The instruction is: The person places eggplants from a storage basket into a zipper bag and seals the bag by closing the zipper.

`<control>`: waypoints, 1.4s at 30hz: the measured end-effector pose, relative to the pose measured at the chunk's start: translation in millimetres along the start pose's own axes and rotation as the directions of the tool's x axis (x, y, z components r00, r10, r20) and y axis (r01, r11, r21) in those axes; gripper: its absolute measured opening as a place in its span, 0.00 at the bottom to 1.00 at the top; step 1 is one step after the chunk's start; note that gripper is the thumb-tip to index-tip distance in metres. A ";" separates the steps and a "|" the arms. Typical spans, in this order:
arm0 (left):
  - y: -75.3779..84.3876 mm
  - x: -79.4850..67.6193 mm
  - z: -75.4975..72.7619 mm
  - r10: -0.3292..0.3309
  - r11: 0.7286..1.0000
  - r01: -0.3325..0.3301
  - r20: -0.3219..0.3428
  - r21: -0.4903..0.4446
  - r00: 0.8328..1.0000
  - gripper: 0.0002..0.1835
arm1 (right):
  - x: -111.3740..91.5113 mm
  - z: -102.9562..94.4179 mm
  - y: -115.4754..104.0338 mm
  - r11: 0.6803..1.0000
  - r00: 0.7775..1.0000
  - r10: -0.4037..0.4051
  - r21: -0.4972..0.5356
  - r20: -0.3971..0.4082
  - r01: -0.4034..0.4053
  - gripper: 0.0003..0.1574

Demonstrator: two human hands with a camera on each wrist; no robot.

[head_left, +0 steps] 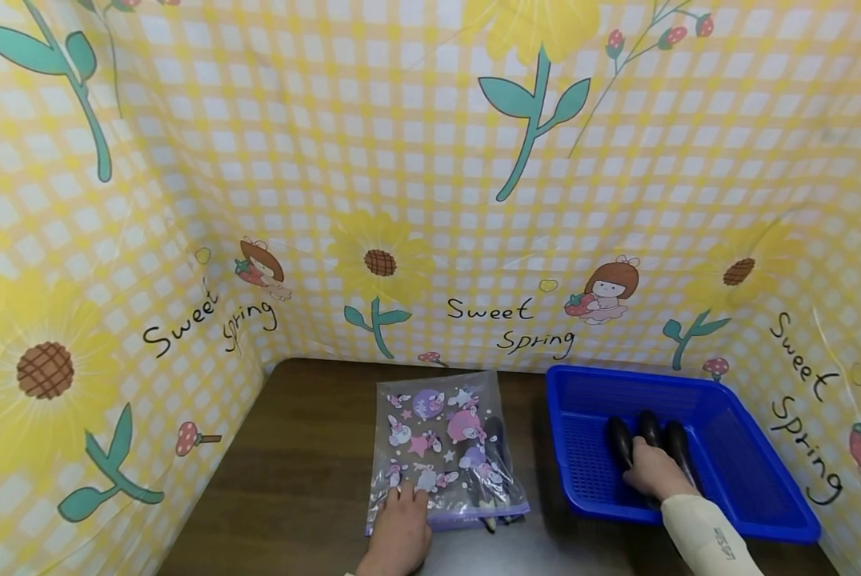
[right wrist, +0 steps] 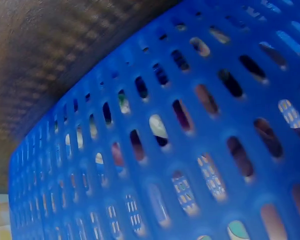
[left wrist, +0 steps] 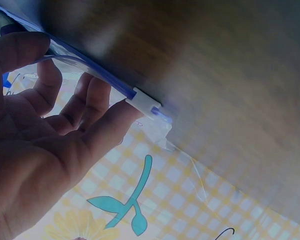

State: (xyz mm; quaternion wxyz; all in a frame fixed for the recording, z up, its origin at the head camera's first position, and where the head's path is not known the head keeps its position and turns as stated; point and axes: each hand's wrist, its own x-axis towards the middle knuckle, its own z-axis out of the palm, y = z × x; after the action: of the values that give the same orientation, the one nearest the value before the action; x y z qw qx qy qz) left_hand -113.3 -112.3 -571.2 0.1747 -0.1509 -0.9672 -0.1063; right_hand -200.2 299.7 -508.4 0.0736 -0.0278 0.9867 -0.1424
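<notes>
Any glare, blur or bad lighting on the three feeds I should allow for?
Head: mostly clear, with a pale sheen on the table below the printed bag; left wrist: left hand shaded, table blurred, patterned cloth pale; right wrist: soft overall, blue basket filling most of it, dark table streaked with light.

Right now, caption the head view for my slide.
Left hand on the printed bag, right hand among eggplants in blue basket.

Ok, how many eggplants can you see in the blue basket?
3, side by side: left eggplant, middle eggplant, right eggplant. The right hand covers part of the blue basket, so others may be hidden.
</notes>
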 end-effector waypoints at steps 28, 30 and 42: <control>-6.0 -11.9 2.1 -0.012 0.999 0.014 0.069 -0.029 0.998 0.24 | -51.3 -37.1 -70.9 0.997 0.995 -0.034 0.068 -0.091 0.040 0.37; -6.0 -9.1 2.0 -0.006 1.000 0.007 0.051 -0.019 0.999 0.23 | -56.8 -40.3 -77.0 0.995 0.995 -0.039 0.092 -0.089 0.047 0.38; -10.1 -0.2 -1.7 0.027 1.000 -0.027 -0.004 0.005 1.000 0.22 | -85.5 -33.3 -110.7 0.983 0.999 -0.021 0.181 -0.050 0.030 0.42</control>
State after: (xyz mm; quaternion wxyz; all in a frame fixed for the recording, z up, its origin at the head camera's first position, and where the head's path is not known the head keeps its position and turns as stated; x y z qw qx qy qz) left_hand -115.9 -122.2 -571.2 0.1786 -0.1634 -0.9649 -0.1018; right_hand -117.1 209.4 -433.5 0.0503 -0.0303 0.9706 -0.2332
